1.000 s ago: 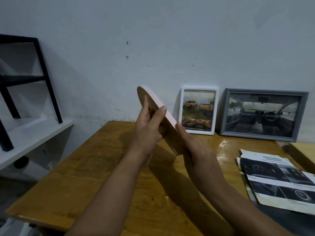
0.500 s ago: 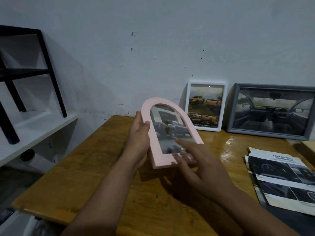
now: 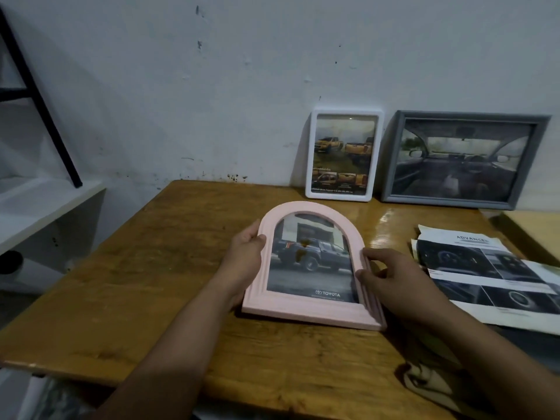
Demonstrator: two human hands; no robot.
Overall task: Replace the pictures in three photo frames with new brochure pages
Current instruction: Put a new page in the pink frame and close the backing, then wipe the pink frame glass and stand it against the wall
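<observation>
A pink arched photo frame (image 3: 315, 310) faces me, holding a picture of a dark pickup truck with a Toyota logo. My left hand (image 3: 245, 262) grips its left edge and my right hand (image 3: 391, 280) holds its right edge, low over the wooden table (image 3: 151, 283). Against the wall behind it lean a white frame (image 3: 309, 153) with yellow trucks and a grey frame (image 3: 391, 165) with a car interior. Brochure pages (image 3: 497, 274) lie on the table at the right.
A white shelf (image 3: 45, 204) with a black metal leg (image 3: 45, 116) stands at the left. A second wooden surface (image 3: 533, 228) sits at the far right by the wall. A crumpled cloth or paper (image 3: 430, 377) lies near the table's front right edge.
The pink frame turned from edge-on with its back toward me to face-up, and both hands lowered it toward the table.
</observation>
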